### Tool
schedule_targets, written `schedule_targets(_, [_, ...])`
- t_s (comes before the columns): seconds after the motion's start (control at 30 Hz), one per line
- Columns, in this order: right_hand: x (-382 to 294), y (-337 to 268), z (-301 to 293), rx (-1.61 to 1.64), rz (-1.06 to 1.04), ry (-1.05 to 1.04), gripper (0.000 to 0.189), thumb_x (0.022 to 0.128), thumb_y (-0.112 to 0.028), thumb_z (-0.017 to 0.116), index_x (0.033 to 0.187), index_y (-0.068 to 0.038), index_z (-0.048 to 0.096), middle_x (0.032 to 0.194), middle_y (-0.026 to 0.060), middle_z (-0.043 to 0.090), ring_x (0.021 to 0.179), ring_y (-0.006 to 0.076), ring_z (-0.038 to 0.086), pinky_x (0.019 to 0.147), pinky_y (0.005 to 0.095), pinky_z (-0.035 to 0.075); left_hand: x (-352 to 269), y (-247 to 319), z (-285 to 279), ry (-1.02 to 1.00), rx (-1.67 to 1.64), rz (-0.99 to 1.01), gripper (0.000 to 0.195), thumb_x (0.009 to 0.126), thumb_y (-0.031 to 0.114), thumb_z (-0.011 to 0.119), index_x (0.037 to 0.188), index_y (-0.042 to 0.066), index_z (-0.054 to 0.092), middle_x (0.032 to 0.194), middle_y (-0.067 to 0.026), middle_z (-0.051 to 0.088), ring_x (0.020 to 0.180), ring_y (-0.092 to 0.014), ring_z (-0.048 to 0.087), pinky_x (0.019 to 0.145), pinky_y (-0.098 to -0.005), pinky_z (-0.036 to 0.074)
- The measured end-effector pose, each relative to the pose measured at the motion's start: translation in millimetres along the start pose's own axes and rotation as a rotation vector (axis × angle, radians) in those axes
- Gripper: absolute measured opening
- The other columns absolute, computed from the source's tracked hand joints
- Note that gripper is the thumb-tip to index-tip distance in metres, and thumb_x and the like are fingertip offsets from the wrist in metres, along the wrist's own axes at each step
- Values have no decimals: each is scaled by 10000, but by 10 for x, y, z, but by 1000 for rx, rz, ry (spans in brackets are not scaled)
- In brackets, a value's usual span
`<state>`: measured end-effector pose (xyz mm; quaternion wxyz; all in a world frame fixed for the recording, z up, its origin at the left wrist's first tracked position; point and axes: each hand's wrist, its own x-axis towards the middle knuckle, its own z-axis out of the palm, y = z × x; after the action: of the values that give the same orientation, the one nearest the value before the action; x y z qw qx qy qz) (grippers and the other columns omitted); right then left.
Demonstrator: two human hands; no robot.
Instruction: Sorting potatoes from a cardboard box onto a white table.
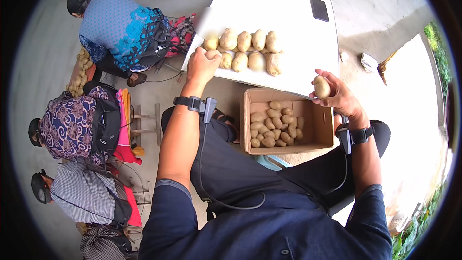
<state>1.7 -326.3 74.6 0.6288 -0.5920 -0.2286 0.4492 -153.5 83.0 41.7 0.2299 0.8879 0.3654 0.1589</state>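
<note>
My left hand (204,65) is at the left end of two rows of potatoes on the white table (263,7); its fingers are on a potato (213,54) at the near row's end. Beside it in that row lies another potato (226,60), and behind stands the far row, with a large potato (228,39). Over the table's near right edge, my right hand (335,94) holds a single potato (322,87) between thumb and fingers. Below the table's edge, a cardboard box (288,148) contains many loose potatoes (277,122).
A black phone (319,10) lies at the table's far right. Three or more co-workers sit along the left, one in a blue patterned top (115,29), near more potatoes (83,61). Cables run from wrist straps on both my arms. The box is between my legs.
</note>
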Motion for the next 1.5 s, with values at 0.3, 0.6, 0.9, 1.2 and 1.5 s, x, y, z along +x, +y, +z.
schedule_targets(0.3, [484,108,729,-442,-119,11,876,792,-152,872,1511,35,408,1288,150,608,1073,227,629,949,348,535,-48,112,173,67,0,-75,699,805,443,814,1234,-47,560,1202,-297,611,1101,-445,635,949,-493,528])
schedule_targets(0.6, [1435,97,1497,-946,-374,173,864,768,-209,893,1465,43,449,1363,226,528,1067,349,655,949,419,554,-196,-31,61,-73,-72,-20,766,739,262,880,1362,18,508,1260,-256,565,1204,-419,569,1035,-459,488])
schedule_targets(0.9, [2003,474,1793,-904,-485,394,774,728,-186,886,1369,48,522,1350,227,515,1149,408,619,949,448,554,-152,-78,97,34,-43,54,679,749,238,882,1325,88,555,1277,-187,563,1210,-384,571,996,-461,508])
schedule_targets(1.2, [2046,529,1748,-1018,-694,382,592,706,-104,872,1238,-47,620,1258,168,562,1016,339,651,843,413,580,-117,-43,62,-16,-47,46,710,735,152,885,1346,87,529,1285,-184,555,1245,-382,539,1034,-471,483])
schedule_targets(1.5, [1992,455,1758,-924,-607,333,461,737,-105,845,1125,-72,598,1222,173,544,1033,404,640,851,471,563,-90,-54,85,-56,-13,59,702,753,113,859,1362,75,511,1304,-200,541,1268,-407,513,1057,-483,464])
